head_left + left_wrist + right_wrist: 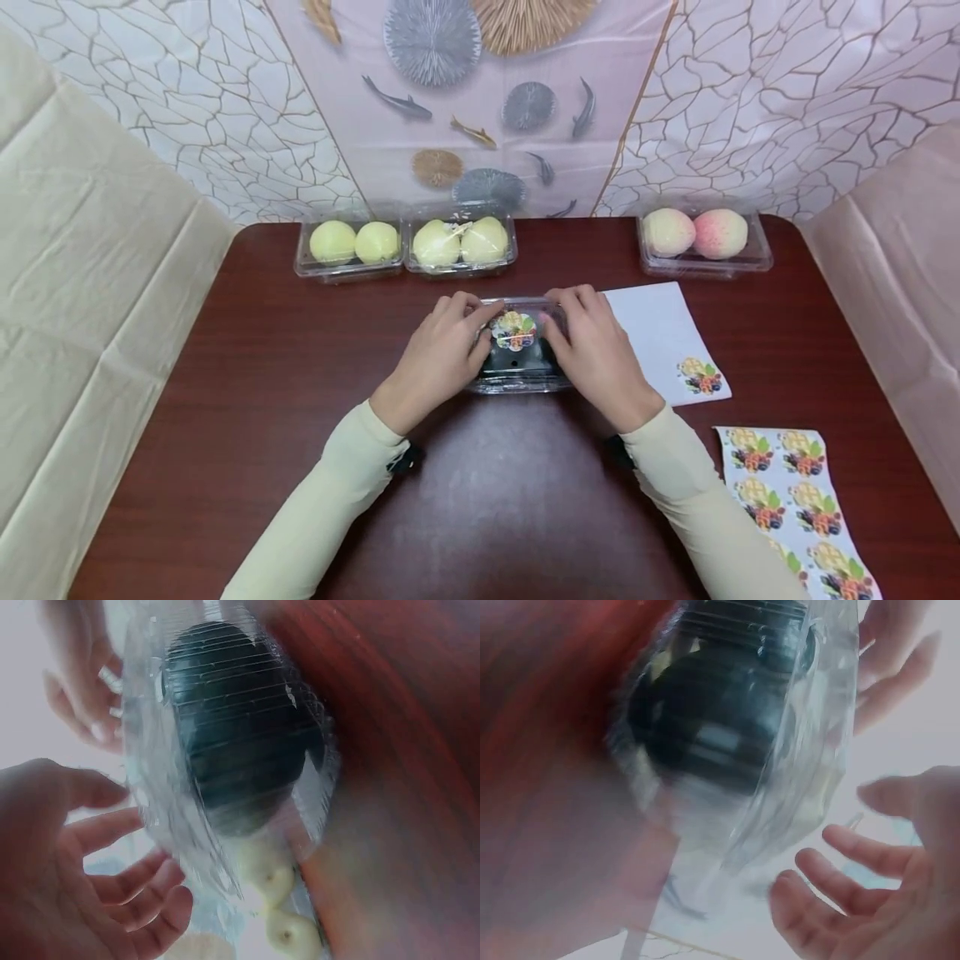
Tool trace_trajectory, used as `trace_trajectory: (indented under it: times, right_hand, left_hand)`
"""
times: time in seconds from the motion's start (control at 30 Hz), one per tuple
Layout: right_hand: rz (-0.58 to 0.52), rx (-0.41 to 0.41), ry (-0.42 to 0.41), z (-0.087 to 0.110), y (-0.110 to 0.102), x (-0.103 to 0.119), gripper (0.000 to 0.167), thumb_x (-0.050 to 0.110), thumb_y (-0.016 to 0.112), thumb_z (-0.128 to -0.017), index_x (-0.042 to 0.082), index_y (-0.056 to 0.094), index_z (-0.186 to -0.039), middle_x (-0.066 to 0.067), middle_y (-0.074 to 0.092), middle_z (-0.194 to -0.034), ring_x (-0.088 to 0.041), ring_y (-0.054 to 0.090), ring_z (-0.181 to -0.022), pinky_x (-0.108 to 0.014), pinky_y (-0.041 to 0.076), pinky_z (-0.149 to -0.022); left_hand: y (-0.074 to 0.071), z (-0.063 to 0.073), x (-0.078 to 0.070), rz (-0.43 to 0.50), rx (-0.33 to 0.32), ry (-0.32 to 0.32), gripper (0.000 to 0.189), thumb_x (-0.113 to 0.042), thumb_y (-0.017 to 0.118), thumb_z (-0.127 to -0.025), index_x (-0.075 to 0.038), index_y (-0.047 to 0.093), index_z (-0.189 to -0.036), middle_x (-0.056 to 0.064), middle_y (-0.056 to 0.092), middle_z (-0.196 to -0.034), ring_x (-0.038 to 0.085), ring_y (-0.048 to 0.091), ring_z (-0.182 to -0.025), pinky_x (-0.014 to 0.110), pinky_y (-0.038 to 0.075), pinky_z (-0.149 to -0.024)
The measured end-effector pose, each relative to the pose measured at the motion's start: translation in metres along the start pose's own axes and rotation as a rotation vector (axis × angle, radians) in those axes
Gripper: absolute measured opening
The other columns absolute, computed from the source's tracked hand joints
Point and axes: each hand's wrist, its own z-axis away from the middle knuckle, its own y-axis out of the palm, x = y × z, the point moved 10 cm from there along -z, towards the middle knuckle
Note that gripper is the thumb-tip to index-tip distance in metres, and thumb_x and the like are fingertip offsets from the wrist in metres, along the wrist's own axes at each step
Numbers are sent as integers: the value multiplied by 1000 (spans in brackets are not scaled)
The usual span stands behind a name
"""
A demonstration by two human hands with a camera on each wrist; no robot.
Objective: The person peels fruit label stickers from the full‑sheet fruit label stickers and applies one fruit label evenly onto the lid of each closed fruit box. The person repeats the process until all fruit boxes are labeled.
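Observation:
A clear plastic clamshell box (pixel 522 385) stands on the table in front of me, with a dark, rounded item (pixel 232 735) inside. A fruit-printed sticker (pixel 514 331) lies on its lid. My left hand (pixel 442 346) is at the box's left end, its fingers loosely bent, fingertips right at the lid near the sticker. Across from it, my right hand (pixel 600 354) is at the right end, thumb and index finger spread over the lid's edge. In the right wrist view its fingers (pixel 855 892) are relaxed beside the box, gripping nothing.
Two clear boxes of yellow-green fruit (pixel 354 243) (pixel 460 243) stand at the back left. One box with peaches (pixel 696 233) is at the back right. A white backing sheet (pixel 652 325) with one sticker lies right of the box; a fuller sticker sheet (pixel 798 508) lies nearer.

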Motion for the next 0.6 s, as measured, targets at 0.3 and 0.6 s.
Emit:
trace_trajectory:
  times: [0.3, 0.6]
  right_hand:
    - [-100, 205, 0, 19, 21, -20, 71, 38, 70, -103, 14, 40, -163, -23, 23, -171, -46, 19, -158, -69, 24, -121]
    - [136, 249, -103, 9, 35, -3, 61, 52, 59, -105, 21, 52, -158, -21, 18, -173, -48, 8, -160, -77, 16, -119]
  left_hand:
    - [17, 20, 20, 158, 83, -63, 87, -60, 74, -93, -23, 39, -164, 16, 25, -171, 37, 27, -156, 59, 35, -120]
    - [27, 6, 8, 34, 71, -8, 78, -69, 66, -94, -34, 46, -160, 18, 25, -170, 40, 26, -156, 64, 33, -119]
